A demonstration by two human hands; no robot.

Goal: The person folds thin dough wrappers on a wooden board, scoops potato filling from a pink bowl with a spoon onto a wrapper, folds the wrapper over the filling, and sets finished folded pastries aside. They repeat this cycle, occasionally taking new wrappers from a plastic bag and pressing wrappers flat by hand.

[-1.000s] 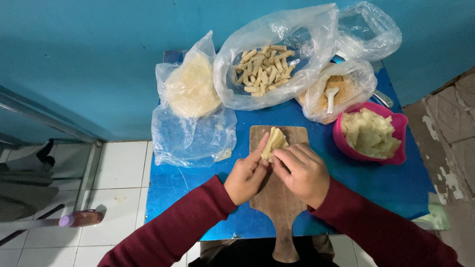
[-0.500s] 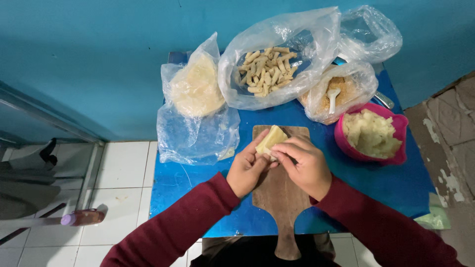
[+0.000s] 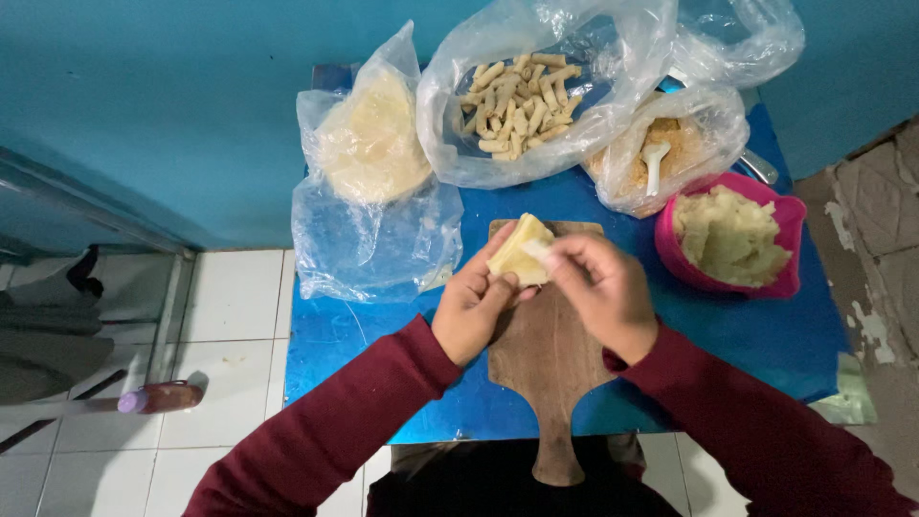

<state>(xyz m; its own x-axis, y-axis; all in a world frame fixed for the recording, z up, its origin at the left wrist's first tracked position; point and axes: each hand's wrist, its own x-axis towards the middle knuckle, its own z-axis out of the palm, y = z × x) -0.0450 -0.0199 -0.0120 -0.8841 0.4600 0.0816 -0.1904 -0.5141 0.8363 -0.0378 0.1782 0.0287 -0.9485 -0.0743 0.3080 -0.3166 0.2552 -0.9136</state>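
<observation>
Both hands pinch a pale folded wrapper [image 3: 518, 254] just above a wooden cutting board [image 3: 548, 354], the left hand [image 3: 476, 304] gripping its lower edge, the right hand [image 3: 601, 290] pressing its top fold. The board lies on a small blue counter [image 3: 756, 335] beside a pink bowl of pale mash [image 3: 729, 239] and clear bags of round wrappers [image 3: 371, 144], finished rolls [image 3: 517, 101] and crumbs [image 3: 665, 153]. The counter stands against a teal wall [image 3: 191, 96] over white floor tiles [image 3: 235, 316].

Wrapper [image 3: 518, 254]: lower part covered by both hands.
Board [image 3: 546, 364]: middle hidden under the hands.
Table [image 3: 364, 335]: far edge hidden by bags.
Sleeves: cut off at the bottom edge.
</observation>
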